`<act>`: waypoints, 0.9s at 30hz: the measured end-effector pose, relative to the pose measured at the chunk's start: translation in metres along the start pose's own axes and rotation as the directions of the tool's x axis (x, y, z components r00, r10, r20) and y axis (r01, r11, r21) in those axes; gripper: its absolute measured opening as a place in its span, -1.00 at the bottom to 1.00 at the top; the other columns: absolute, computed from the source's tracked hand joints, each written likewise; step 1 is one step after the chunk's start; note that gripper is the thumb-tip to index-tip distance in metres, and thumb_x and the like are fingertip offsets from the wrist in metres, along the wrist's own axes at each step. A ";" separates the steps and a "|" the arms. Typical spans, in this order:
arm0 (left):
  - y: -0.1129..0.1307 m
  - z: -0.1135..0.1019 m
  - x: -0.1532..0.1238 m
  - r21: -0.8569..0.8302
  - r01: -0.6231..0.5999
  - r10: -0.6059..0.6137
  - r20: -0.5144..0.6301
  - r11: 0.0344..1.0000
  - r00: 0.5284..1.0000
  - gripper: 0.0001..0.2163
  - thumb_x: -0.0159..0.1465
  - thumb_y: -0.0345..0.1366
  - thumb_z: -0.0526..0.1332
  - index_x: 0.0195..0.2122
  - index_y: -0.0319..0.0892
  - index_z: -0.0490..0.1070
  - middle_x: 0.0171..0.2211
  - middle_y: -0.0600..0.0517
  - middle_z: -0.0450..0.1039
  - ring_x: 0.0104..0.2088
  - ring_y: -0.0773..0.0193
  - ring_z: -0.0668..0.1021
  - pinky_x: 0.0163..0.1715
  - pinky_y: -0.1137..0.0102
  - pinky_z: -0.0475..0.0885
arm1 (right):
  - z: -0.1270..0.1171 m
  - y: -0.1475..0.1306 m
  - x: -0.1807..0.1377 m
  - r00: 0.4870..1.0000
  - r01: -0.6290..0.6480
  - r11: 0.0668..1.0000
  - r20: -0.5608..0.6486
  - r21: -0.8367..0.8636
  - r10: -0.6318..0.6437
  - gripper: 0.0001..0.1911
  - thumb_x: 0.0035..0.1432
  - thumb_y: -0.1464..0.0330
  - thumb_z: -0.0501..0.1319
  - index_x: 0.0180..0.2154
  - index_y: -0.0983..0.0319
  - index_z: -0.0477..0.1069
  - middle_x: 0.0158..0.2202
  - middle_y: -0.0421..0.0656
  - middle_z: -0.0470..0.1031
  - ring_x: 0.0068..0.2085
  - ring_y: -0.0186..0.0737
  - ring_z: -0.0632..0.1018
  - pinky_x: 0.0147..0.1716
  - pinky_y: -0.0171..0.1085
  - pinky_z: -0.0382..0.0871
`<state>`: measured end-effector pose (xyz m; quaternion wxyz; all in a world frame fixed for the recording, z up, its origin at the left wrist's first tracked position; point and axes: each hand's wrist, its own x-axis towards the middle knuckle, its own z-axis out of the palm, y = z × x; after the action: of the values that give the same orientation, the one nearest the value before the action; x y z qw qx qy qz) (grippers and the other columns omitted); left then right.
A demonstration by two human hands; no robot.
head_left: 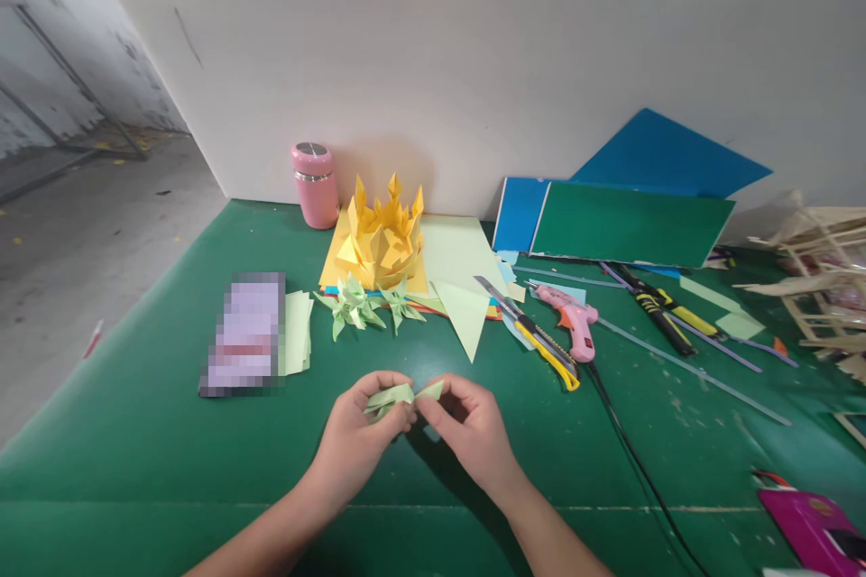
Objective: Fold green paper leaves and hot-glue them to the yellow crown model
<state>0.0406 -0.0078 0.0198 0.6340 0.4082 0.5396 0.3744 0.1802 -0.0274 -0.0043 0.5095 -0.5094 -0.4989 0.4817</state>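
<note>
Between my two hands is a small light green folded paper piece (391,398), held above the green table near its front. My left hand (362,424) is closed round its left part. The thumb and fingers of my right hand (470,424) pinch its right tip. Just beyond my hands lie light green paper flowers (352,305) with pointed petals. Behind them a yellow folded paper crown (382,243) stands on yellow sheets. A large pale green sheet (460,248) lies to the right of the crown, with a pointed pale green piece overlapping its front.
Left of my hands are a pixelated lilac rectangle (247,329) and small green paper slips (296,334). A pink flask (316,185) stands at the back. To the right lie a yellow utility knife (541,343), a pink corded glue gun (572,320) and pliers (659,315). Blue and green boards (629,221) lean behind.
</note>
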 end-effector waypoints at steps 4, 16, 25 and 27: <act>-0.001 0.001 0.000 -0.028 0.003 -0.003 0.011 1.000 1.000 -0.74 -0.10 -0.25 0.34 -0.37 -0.17 0.41 -0.59 0.13 0.47 -0.55 0.33 0.50 -0.50 0.46 0.39 | -0.001 -0.001 0.001 0.999 -0.037 0.998 0.008 0.051 0.036 -0.67 0.07 0.16 0.23 -0.58 0.25 0.37 -0.63 -0.24 0.39 -0.55 -0.34 0.39 -0.51 -0.36 0.30; -0.001 -0.005 0.006 0.139 -0.144 0.143 0.015 0.980 0.990 -0.87 -0.08 -0.27 0.31 -0.51 -0.17 0.43 -0.54 0.10 0.50 -0.55 0.33 0.52 -0.51 0.48 0.43 | -0.005 0.006 0.000 0.981 0.195 0.980 0.021 -0.027 -0.195 -0.62 0.06 0.31 0.27 -0.03 0.12 0.42 -0.20 -0.14 0.47 -0.24 -0.24 0.49 -0.21 -0.27 0.42; -0.002 -0.003 0.005 0.074 -0.083 0.079 0.050 0.994 0.996 -0.85 -0.11 -0.29 0.33 -0.53 -0.18 0.39 -0.61 0.15 0.43 -0.55 0.38 0.49 -0.51 0.52 0.41 | -0.004 0.001 0.002 0.955 0.297 0.938 0.063 -0.176 -0.291 -0.87 0.08 0.46 0.18 -0.30 0.18 0.45 -0.36 -0.17 0.48 -0.32 -0.25 0.50 -0.33 -0.31 0.40; 0.000 -0.001 0.004 0.034 -0.058 0.056 0.060 0.998 0.997 -0.83 -0.12 -0.29 0.35 -0.53 -0.19 0.38 -0.61 0.16 0.43 -0.55 0.40 0.49 -0.51 0.53 0.40 | -0.004 0.001 0.002 0.953 0.302 0.937 0.059 -0.176 -0.296 -0.88 0.08 0.46 0.17 -0.32 0.18 0.45 -0.37 -0.16 0.49 -0.33 -0.25 0.50 -0.33 -0.31 0.39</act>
<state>0.0397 -0.0035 0.0182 0.6313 0.4454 0.5157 0.3704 0.1845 -0.0260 -0.0049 0.5198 -0.4645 -0.6206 0.3590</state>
